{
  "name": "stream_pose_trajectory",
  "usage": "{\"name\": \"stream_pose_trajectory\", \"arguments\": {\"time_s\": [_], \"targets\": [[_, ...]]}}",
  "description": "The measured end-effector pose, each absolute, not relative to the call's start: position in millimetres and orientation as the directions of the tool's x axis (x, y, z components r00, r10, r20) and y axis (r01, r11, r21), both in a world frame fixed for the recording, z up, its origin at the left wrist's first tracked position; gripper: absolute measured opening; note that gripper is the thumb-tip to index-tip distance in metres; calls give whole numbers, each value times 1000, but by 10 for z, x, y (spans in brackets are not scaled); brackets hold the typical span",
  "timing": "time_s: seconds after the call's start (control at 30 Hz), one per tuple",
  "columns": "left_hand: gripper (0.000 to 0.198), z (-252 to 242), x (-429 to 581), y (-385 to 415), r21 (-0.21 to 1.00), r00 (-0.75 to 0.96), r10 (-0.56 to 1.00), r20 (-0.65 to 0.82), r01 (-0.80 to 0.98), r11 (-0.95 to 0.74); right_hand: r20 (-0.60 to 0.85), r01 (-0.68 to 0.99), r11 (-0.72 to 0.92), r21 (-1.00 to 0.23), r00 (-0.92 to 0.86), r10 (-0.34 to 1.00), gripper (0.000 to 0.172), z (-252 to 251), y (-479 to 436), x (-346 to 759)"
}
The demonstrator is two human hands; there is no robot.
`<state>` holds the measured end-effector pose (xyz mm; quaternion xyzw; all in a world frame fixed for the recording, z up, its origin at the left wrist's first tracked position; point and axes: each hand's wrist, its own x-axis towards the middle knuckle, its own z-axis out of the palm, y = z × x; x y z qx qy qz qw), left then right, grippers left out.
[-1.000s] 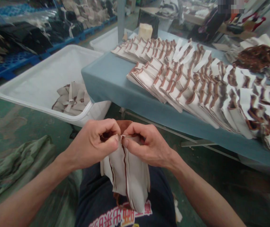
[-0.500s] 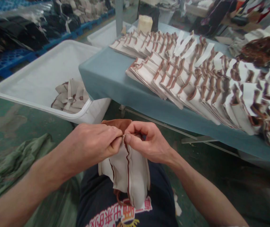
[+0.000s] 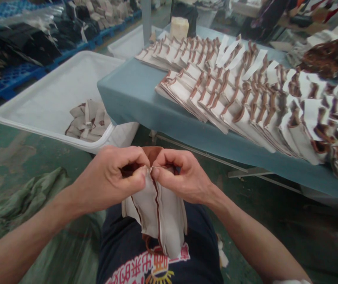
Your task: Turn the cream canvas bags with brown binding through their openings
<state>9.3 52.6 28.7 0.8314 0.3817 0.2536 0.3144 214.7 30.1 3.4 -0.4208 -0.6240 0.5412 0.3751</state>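
Observation:
A white-and-brown sewn leather piece [image 3: 171, 213], looking like a glove or shoe upper turned inside out, hangs from both my hands over my lap. Brown seam edges run down its front, and a brown inner layer shows at its top. My left hand [image 3: 118, 177] pinches the top edge at the seam between thumb and forefinger. Close beside it, my right hand [image 3: 183, 173] pinches the same edge just to the right. The thumbs nearly meet at the seam's top end. Whatever lies between the fingertips is too small to make out.
Rows of similar white-and-brown pieces [image 3: 234, 98] lie on a blue-covered table [image 3: 121, 90] ahead. At the left stands a white bin [image 3: 50, 90] with several pieces [image 3: 87, 120] inside. Green cloth [image 3: 38, 205] lies at lower left. Blue pallets [image 3: 12, 81] carry stacked goods behind.
My left hand has turned at the wrist, its thumb and forefinger now showing at the seam. The right hand keeps its pinch. The leather piece has shifted very slightly left.

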Motion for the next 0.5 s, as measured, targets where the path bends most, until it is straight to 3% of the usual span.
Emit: {"name": "stream_pose_trajectory", "arguments": {"time_s": [0.1,0.3,0.5], "targets": [[22,311,109,524,835,549,833,65,427,-347,-21,87,12,-996,-377,926,22,45,298,2119],[21,319,99,541,889,529,836,-146,440,-124,-44,96,-7,-995,-389,920,23,22,333,2089],[19,253,124,549,922,547,823,-150,378,-83,-179,124,-134,-983,-514,839,18,42,415,2144]]}}
